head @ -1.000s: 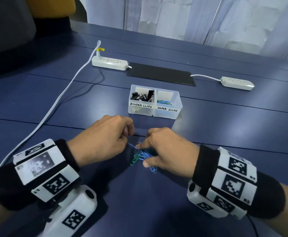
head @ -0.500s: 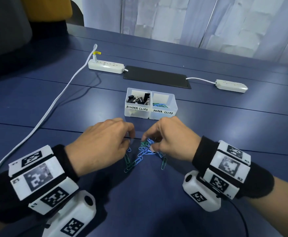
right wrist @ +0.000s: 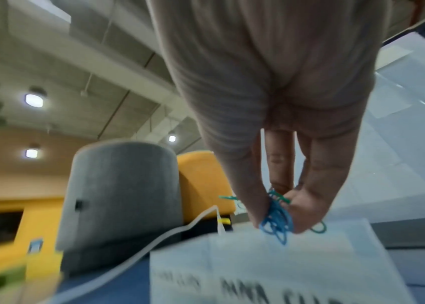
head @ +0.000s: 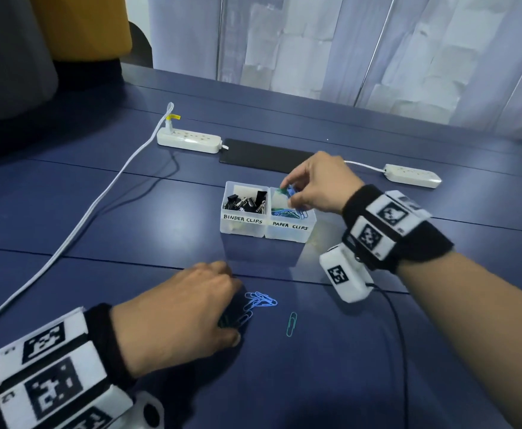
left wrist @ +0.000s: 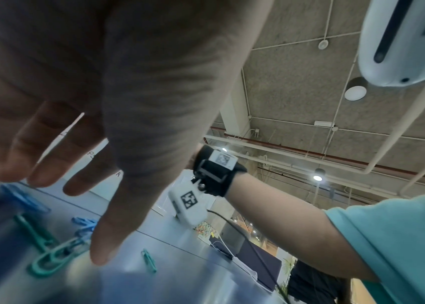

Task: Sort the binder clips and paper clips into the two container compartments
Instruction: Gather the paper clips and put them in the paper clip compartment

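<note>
A clear two-part container (head: 241, 230) stands mid-table. Its left compartment, labelled BINDER CLIPS, holds black binder clips (head: 247, 201). The right compartment, labelled PAPER CLIPS (head: 289, 226), holds blue and green paper clips. My right hand (head: 289, 193) hovers just over that right compartment and pinches a bunch of blue and green paper clips (right wrist: 276, 223) between thumb and fingers. My left hand (head: 233, 305) rests low on the table with fairly straight fingers (left wrist: 47, 176) over loose blue paper clips (head: 259, 300). One green paper clip (head: 291, 324) lies apart to the right.
Two white power strips (head: 188, 140) (head: 413, 175) and a black mat (head: 263, 154) lie behind the container. A white cable (head: 98, 205) runs down the table's left side. Grey and yellow chairs (head: 12, 57) stand at the far left.
My right hand has lifted a bunch of paper clips off the pile and carried it forward over the paper clips compartment. My left hand stays at the pile.
</note>
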`<state>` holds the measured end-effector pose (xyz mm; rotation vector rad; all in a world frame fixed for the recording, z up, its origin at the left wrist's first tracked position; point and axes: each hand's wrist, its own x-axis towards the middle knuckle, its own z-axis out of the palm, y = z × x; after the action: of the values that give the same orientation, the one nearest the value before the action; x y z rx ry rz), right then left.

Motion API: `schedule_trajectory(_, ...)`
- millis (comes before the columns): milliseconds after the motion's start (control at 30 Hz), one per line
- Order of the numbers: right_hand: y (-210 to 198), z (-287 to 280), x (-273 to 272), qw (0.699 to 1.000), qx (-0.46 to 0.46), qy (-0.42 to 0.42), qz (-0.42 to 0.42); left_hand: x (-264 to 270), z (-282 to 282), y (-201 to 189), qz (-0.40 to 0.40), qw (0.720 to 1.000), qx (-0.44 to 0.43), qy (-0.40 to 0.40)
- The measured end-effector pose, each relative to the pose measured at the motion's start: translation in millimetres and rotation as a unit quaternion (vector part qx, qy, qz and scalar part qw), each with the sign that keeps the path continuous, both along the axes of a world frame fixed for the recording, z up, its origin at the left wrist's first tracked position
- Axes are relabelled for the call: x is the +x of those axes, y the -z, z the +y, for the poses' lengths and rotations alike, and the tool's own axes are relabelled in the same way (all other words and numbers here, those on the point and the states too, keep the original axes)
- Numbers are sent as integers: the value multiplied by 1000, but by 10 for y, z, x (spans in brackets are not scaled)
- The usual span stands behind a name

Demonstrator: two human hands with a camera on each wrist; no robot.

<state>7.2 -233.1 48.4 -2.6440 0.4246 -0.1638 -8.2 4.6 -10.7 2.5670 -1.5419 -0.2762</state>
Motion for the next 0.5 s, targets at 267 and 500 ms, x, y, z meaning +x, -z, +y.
schedule_trajectory(267,252,48,190,990,-109,-25,87,55,38,27,10,1000,-26,9)
schedule_trajectory(500,28,140,-265,988,-147,-53,18,83,-60,21,-6,999,-32,-4)
